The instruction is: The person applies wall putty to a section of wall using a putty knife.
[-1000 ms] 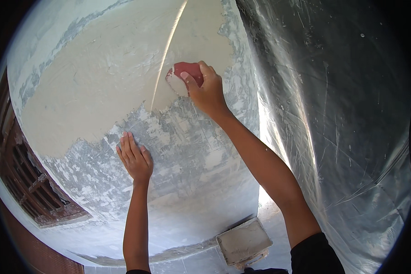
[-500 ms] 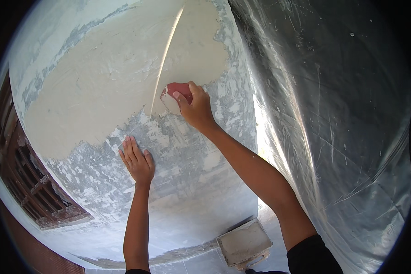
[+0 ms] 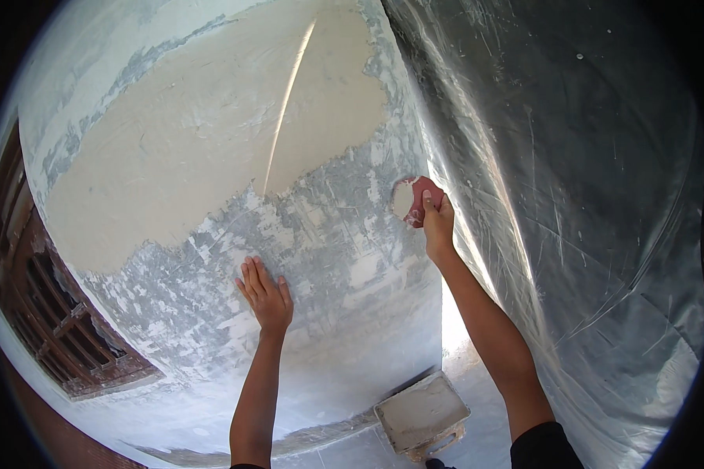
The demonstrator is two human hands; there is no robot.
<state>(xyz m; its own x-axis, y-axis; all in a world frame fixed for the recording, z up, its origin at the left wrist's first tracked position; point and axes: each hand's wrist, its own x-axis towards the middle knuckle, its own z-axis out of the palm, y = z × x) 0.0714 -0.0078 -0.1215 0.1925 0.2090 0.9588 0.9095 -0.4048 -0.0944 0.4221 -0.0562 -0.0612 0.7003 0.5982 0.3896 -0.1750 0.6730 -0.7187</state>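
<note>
My right hand grips a red plaster scraper, thumb on its face. A lump of pale filler clings to the scraper's left edge. It is held by the right edge of the wall; whether it touches the wall I cannot tell. My left hand, fingers stretched, rests flat against the grey, patchy part of the wall. Above both hands spreads a broad beige coat of filler with a ragged lower border. A thin bright streak of light crosses it.
Clear plastic sheeting hangs along the right side. A rectangular tray of filler stands on the floor at the wall's foot. A brown slatted wooden window is set in the wall at the left.
My right hand has moved right and down with the scraper, from the beige coat's lower border to the wall's right edge. My left hand has shifted slightly right and down.
</note>
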